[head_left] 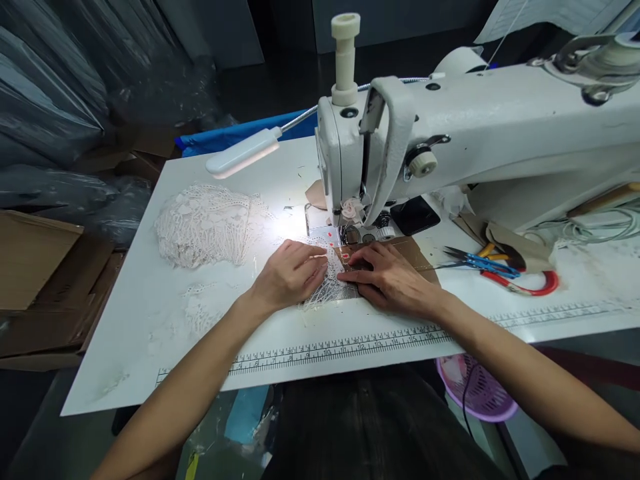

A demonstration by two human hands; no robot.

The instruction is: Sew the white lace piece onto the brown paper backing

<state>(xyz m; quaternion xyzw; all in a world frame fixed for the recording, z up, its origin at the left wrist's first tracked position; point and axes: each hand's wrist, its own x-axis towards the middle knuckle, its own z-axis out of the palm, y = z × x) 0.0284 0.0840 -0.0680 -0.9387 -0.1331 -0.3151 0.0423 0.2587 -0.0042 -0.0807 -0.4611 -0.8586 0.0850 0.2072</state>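
Under the needle: I am feeding a lace strip [325, 283] into the sewing machine [450, 140], where it is lying on the white tabletop [150, 313] between my two hands.
Left hand [293, 273]: I am pressing it flat and open on the lace, fingers pointing at the presser foot, gripping nothing.
Right hand [387, 277]: I am laying it flat and open too, holding down the lace edge and the brown card [415, 250] beside it.
Doing it well: I am judging that even pressure from both palms, fingertips well apart from the needle, is keeping the seam straight.
Count: two hands, one machine, one lace heap [207, 223], one lamp [243, 152], scissors [480, 261] and red-handled snips [530, 285], one each.
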